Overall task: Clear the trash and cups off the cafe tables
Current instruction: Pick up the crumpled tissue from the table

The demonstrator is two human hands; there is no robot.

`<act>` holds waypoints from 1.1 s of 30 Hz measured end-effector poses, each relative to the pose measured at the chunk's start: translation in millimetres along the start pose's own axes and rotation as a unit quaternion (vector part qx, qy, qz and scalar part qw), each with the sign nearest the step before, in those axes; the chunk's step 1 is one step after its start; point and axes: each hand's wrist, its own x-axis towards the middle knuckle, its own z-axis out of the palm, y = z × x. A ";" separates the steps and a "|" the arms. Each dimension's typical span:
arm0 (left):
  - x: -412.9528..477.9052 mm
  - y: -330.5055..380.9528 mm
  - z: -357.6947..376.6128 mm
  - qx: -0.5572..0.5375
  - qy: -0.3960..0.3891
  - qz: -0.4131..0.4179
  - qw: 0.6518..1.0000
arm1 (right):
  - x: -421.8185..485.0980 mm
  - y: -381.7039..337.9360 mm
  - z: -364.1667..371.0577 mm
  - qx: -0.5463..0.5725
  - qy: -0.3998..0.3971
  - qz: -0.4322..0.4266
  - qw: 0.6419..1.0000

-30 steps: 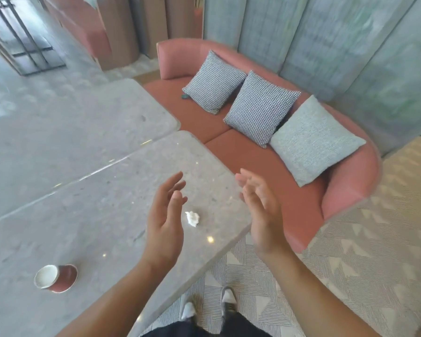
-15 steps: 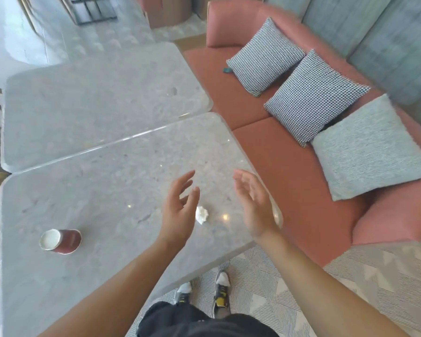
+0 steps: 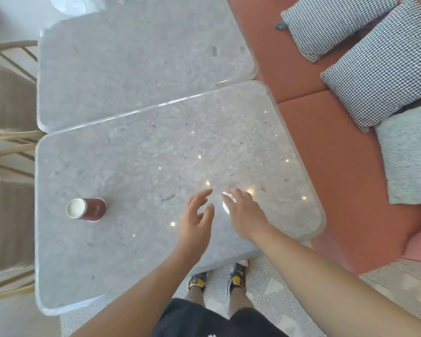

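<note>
On the near worktop [image 3: 131, 239], the right hand [image 3: 246, 212] reaches over a small crumpled white paper wad [image 3: 226, 207] with its fingers [image 3: 237, 194] stretched out loosely, not curled round it, though whether they touch it cannot be told. Just beside it the left hand [image 3: 197, 220] hovers, palm turned inward, fingers [image 3: 199, 198] spread and holding nothing. 1 red paper cup [image 3: 88, 209] lies on its side towards the worktop's left, well apart from both hands.
</note>
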 end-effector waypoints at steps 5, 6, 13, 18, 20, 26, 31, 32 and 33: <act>0.9 -5.3 -8.1 0.007 0.008 0.000 1.000 | 5.8 -2.6 12.3 -0.107 -0.013 -0.040 0.993; 1.6 -5.4 -9.5 0.011 0.008 0.002 1.000 | 5.4 -3.6 15.1 -0.114 -0.001 -0.040 0.993; 7.3 -0.7 -16.5 0.017 -0.020 0.019 0.999 | -0.1 -8.4 34.4 0.000 0.047 0.056 0.997; 5.1 12.3 -17.1 0.021 -0.058 0.046 0.997 | -20.9 -13.9 11.5 0.333 0.112 0.162 0.922; 2.0 19.7 -14.1 0.022 -0.081 0.066 0.994 | -38.7 -17.3 -1.7 0.414 0.153 0.186 0.878; -15.4 44.6 7.4 0.025 -0.174 0.125 0.976 | -107.9 -20.8 -32.1 0.546 0.305 0.231 0.745; -39.6 64.5 38.2 0.014 -0.262 0.182 0.948 | -179.0 -19.0 -45.4 0.600 0.421 0.252 0.632; -46.5 68.5 46.9 0.009 -0.281 0.191 0.940 | -193.8 -18.1 -46.8 0.604 0.442 0.257 0.611; -54.8 73.0 56.0 0.006 -0.299 0.199 0.933 | -208.7 -16.9 -47.6 0.608 0.465 0.262 0.588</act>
